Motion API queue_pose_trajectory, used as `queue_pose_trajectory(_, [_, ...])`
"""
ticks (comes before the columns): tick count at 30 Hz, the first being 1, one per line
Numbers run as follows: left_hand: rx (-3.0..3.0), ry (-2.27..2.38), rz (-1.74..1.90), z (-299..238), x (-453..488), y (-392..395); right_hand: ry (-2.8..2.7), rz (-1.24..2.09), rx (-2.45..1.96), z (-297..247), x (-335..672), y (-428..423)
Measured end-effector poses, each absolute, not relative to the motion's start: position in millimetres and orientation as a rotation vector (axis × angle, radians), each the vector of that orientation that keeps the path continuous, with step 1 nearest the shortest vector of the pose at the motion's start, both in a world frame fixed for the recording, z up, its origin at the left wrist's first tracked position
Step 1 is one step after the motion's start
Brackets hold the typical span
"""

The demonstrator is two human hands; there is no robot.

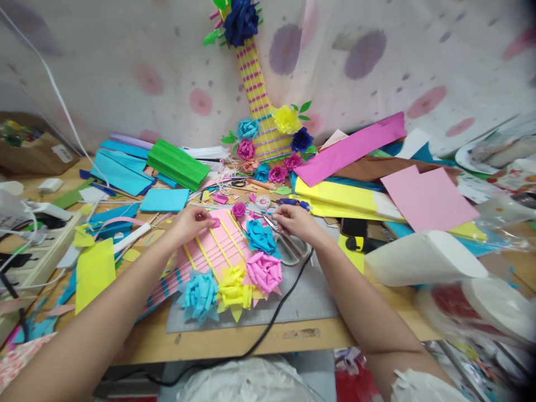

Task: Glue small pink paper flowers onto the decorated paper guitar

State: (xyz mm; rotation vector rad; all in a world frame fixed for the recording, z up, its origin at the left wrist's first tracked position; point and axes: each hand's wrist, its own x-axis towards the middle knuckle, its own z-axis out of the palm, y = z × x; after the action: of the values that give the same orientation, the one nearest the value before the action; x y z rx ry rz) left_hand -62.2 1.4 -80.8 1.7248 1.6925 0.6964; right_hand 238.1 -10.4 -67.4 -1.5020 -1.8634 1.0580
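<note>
My left hand [194, 224] pinches a small magenta paper piece [216, 223] at the upper edge of a pink paper guitar [201, 245] with yellow strips and thin strings. My right hand [296, 221] is closed at the metal blades of scissors [288, 249], whose grey loops rest on the grey cutting mat [310, 301]. Its exact grip is partly hidden. On the guitar sit a blue paper flower [260, 237], a pink flower [264, 272], a yellow flower [234, 287] and a light-blue flower [199, 295]. A small magenta rose [238, 209] lies just beyond.
A finished yellow paper guitar [262, 106] leans against the curtain. Green crepe paper [177, 164] and other sheets lie left, magenta paper [355, 148] right. A glue gun [364, 244], paper rolls [427, 258] and a power strip [46, 257] stand about. A black cable [276, 318] crosses the mat.
</note>
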Motion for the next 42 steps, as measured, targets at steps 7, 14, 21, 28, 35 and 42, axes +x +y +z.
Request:
queue_pose_trajectory(7, [1.751, 1.756, 0.642, -75, -65, -1, -1.806, 1.087, -1.501, -71, 245, -20])
queue_pose_trajectory(14, [1.76, 1.835, 0.622, -68, -63, -4, -1.851, 1.196, -1.564, -71, 264, -30])
queue_pose_trajectory(21, [1.74, 1.893, 0.649, -67, -64, -5, -1.966, 1.272, -1.593, -76, 282, -32])
queue_pose_trajectory(28, [1.636, 1.801, 0.831, -73, -66, 0, -2.056, 0.888, -1.939, -69, 305, -28])
queue_pose_trajectory(35, [1.658, 1.73, 0.788, -70, -60, -3, -2.005, 0.8, -2.04, -77, 320, -24])
queue_pose_trajectory(42, [1.765, 1.815, 0.705, -66, -62, -3, -2.023, 0.822, -2.005, -76, 321, -26])
